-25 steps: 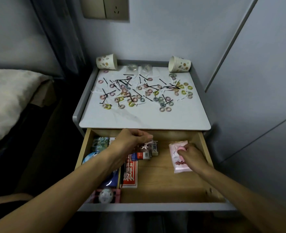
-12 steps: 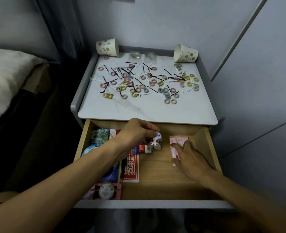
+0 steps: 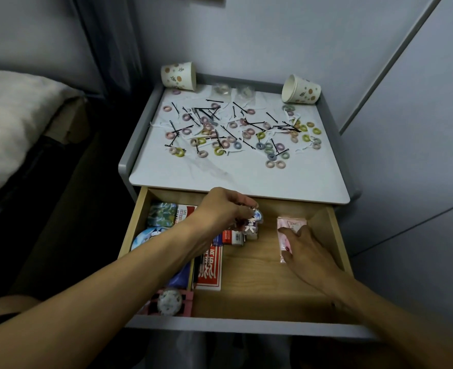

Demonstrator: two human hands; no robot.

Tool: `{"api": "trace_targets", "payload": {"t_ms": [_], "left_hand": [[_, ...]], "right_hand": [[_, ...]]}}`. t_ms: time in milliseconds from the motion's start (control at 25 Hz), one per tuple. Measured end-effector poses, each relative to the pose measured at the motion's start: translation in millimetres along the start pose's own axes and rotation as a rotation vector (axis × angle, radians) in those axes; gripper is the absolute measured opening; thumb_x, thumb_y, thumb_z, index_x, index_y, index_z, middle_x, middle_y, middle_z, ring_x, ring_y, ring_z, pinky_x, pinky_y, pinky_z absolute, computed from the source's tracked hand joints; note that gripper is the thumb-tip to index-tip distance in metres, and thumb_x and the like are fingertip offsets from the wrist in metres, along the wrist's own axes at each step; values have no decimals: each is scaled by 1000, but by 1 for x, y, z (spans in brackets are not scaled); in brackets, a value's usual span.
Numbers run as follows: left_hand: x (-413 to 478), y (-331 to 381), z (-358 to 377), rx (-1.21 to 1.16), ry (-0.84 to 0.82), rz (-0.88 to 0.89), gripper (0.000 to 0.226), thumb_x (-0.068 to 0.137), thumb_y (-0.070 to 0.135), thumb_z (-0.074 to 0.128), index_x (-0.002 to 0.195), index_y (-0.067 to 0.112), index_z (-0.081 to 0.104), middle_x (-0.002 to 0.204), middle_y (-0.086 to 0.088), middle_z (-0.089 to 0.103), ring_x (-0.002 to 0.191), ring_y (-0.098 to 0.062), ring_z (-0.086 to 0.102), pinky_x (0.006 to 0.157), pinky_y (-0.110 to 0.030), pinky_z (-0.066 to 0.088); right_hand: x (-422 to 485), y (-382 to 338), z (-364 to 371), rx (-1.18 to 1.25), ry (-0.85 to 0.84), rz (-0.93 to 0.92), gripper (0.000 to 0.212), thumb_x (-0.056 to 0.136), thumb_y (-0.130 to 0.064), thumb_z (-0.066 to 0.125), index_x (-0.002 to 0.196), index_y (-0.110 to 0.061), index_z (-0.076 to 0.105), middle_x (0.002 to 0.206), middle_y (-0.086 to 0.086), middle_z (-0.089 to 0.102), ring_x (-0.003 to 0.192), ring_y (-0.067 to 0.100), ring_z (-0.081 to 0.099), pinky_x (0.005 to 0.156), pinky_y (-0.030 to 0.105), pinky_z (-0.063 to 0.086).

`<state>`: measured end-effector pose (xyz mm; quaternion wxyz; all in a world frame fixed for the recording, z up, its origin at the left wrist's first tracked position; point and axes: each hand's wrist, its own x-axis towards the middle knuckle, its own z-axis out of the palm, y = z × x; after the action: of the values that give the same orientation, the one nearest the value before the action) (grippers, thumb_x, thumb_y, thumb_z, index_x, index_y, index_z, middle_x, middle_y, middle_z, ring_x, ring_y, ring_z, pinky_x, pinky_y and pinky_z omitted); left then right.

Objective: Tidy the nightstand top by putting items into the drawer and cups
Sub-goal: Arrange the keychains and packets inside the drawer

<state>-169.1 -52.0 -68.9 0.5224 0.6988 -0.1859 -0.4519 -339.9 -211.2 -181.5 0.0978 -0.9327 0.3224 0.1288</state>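
Note:
The wooden drawer (image 3: 260,296) under the nightstand top (image 3: 236,174) stands pulled out. My left hand (image 3: 220,209) hovers over its middle and pinches a small blue-and-white trinket (image 3: 253,222) above a red and white box (image 3: 233,237). My right hand (image 3: 308,251) lies with straight fingers on a pink packet (image 3: 290,225) at the drawer's right. Several pastel hair rings (image 3: 270,149) and black bobby pins (image 3: 206,110) are scattered over the top. Two patterned paper cups lie on their sides at the back corners, one on the left (image 3: 178,75), one on the right (image 3: 301,89).
The drawer's left side holds a red card box (image 3: 210,270), a foil packet (image 3: 161,214), a round blue item (image 3: 147,235) and a pink crate with a ball (image 3: 169,302). A bed (image 3: 9,123) stands to the left, and a wall panel runs along the right.
My right hand slid the pink packet toward the drawer's back and now lies flat on it. My left hand stayed over the drawer's middle with the trinket. The camera moved closer.

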Motion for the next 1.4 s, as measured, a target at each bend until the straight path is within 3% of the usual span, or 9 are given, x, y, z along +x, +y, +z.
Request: {"api": "trace_targets", "payload": {"t_ms": [280, 400, 520, 640, 840, 1040, 1280, 1360, 1400], "left_hand": [[0, 1, 2, -5, 20, 1, 14, 86, 1, 69, 97, 10, 73, 88, -9, 72, 72, -15, 67, 59, -22, 53], [1, -1, 1, -18, 26, -10, 14, 86, 2, 69, 96, 11, 72, 91, -11, 72, 74, -16, 67, 59, -22, 53], [0, -3, 2, -22, 31, -19, 13, 86, 1, 69, 94, 11, 72, 87, -9, 72, 70, -14, 67, 56, -19, 52], [1, -4, 2, -39, 19, -22, 13, 85, 0, 68, 93, 9, 72, 83, -9, 72, 67, -14, 66, 55, -19, 52], [4, -7, 0, -53, 11, -27, 13, 85, 0, 68, 92, 10, 72, 85, -11, 72, 70, -16, 67, 58, -21, 53], [8, -12, -1, -82, 21, -33, 10, 88, 0, 64, 91, 6, 72, 94, -12, 71, 83, -21, 67, 64, -26, 55], [12, -17, -5, -184, 39, -46, 18, 94, -2, 54, 96, 0, 72, 98, -21, 69, 79, -26, 66, 63, -27, 58], [12, -18, -5, -181, 56, -16, 19, 93, -3, 55, 99, 1, 73, 99, -26, 70, 82, -27, 65, 69, -30, 59], [11, -18, -4, -187, 62, -1, 19, 93, -3, 56, 100, 2, 74, 99, -25, 71, 82, -26, 66, 71, -31, 59]], "right_hand": [[1, 2, -2, -12, 50, -18, 52, 98, -33, 49, 148, -32, 32, 146, 11, 32, 120, 23, 54, 92, 29, 53], [2, 7, -15, -126, 235, -27, 52, 90, -35, 64, 138, -30, 44, 128, 9, 53, 101, 22, 64, 75, 27, 56], [6, 14, -23, -351, 232, 6, 54, 73, -32, 82, 121, -21, 60, 107, 12, 64, 85, 25, 66, 61, 29, 52], [8, 15, -19, -487, 141, -14, 58, 71, -32, 83, 122, -13, 63, 114, 14, 59, 92, 25, 62, 70, 30, 55], [2, 12, -22, -535, 190, -108, 68, 79, -30, 75, 136, -4, 49, 132, 18, 48, 108, 27, 58, 84, 31, 54], [9, 10, -26, -687, 187, -80, 54, 74, -28, 77, 118, -3, 58, 109, 17, 63, 98, 31, 58, 90, 41, 44], [9, 12, -30, -588, 196, -102, 75, 66, -34, 85, 128, -5, 55, 122, 17, 55, 111, 33, 52, 99, 41, 40], [-2, -4, -37, -303, 287, -214, 68, 64, -29, 88, 124, -12, 60, 119, 9, 56, 107, 26, 55, 91, 34, 46], [-10, -18, -43, 9, 294, -250, 55, 75, -27, 82, 124, -16, 61, 118, 1, 57, 107, 19, 56, 89, 27, 47]]}}
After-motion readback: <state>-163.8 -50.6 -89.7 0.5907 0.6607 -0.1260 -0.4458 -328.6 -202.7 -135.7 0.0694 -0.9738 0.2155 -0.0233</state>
